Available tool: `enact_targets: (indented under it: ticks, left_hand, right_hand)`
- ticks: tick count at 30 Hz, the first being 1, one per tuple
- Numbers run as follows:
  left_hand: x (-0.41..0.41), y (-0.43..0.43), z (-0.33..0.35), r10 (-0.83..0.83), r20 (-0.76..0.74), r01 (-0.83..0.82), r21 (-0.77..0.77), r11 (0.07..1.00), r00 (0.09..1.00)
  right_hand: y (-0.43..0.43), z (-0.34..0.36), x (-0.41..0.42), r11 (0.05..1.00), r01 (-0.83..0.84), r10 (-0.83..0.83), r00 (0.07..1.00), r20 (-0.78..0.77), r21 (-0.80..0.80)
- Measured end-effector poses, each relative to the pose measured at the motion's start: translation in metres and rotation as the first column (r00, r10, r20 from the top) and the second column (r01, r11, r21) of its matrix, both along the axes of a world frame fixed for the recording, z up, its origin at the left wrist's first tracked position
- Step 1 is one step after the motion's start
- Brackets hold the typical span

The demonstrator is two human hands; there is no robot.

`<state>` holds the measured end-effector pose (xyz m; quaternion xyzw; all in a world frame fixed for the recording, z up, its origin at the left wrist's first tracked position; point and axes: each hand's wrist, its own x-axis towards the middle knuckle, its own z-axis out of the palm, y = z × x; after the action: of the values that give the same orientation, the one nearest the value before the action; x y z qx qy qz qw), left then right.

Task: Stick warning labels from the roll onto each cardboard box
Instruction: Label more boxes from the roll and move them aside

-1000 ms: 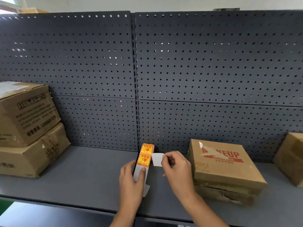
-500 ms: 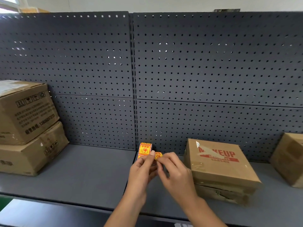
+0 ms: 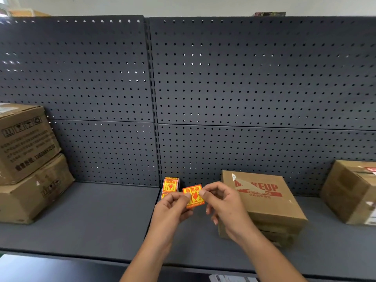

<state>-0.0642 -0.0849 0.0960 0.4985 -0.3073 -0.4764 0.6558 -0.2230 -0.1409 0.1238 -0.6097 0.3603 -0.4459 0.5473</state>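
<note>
An orange and yellow warning label (image 3: 194,197) is held in the air, face toward me, above the shelf's middle. My left hand (image 3: 170,210) pinches its left edge and my right hand (image 3: 222,206) pinches its upper right corner. The label roll (image 3: 170,185) stands on edge just behind my left hand, against the pegboard. A flat cardboard box with red "MAKEUP" print (image 3: 264,202) lies to the right of my hands, on top of another flat box (image 3: 270,234).
Two stacked cardboard boxes (image 3: 24,143) (image 3: 34,192) fill the shelf's left end. Another box (image 3: 352,190) sits at the far right. The dark grey shelf (image 3: 91,220) has a perforated back panel (image 3: 244,88) behind everything.
My left hand has let go of the roll, which now stands on the shelf. The peeled label has turned face toward me and both hands hold it.
</note>
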Motion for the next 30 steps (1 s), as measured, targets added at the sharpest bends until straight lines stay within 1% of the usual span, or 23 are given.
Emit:
enact_targets:
  ticks: [2,5,8,10,14,20,23,27,30]
  left_hand:
    - [-0.004,0.0,0.003,-0.001,0.047,0.001,-0.008,1.0,0.999]
    - [-0.011,-0.001,0.004,0.041,0.13,-0.037,-0.035,0.999,0.991]
    - [-0.015,-0.002,0.001,0.109,0.272,-0.086,-0.093,0.992,0.956]
    - [-0.018,-0.001,0.001,0.14,0.325,-0.105,-0.121,0.987,0.935]
    - [-0.026,0.0,0.005,0.167,0.378,-0.104,-0.181,0.978,0.911]
    - [-0.046,-0.008,0.014,0.217,0.394,-0.105,-0.288,0.952,0.893]
    - [-0.057,-0.016,0.018,0.195,0.379,-0.078,-0.302,0.95,0.905]
    - [-0.069,-0.02,0.025,0.134,0.449,0.016,-0.315,0.949,0.883]
    - [-0.08,-0.024,0.029,0.084,0.444,0.06,-0.3,0.952,0.892]
  right_hand:
    - [0.0,-0.001,-0.006,0.999,0.02,-0.021,0.999,-0.024,-0.037]
    - [0.002,-0.004,-0.012,0.994,0.05,-0.055,0.997,-0.047,-0.1]
    - [0.003,-0.011,-0.014,0.978,0.102,-0.113,0.992,-0.05,-0.183]
    - [0.003,-0.015,-0.015,0.961,0.125,-0.147,0.986,-0.076,-0.246]
    - [0.007,-0.017,-0.018,0.954,0.133,-0.144,0.989,-0.021,-0.267]
    - [0.007,-0.008,-0.037,0.951,0.205,-0.189,0.978,0.089,-0.23]
    - [0.005,0.0,-0.05,0.938,0.228,-0.213,0.973,0.084,-0.26]
    - [0.001,0.006,-0.069,0.924,0.237,-0.229,0.971,0.064,-0.299]
    - [-0.001,0.007,-0.082,0.909,0.273,-0.269,0.961,0.058,-0.314]
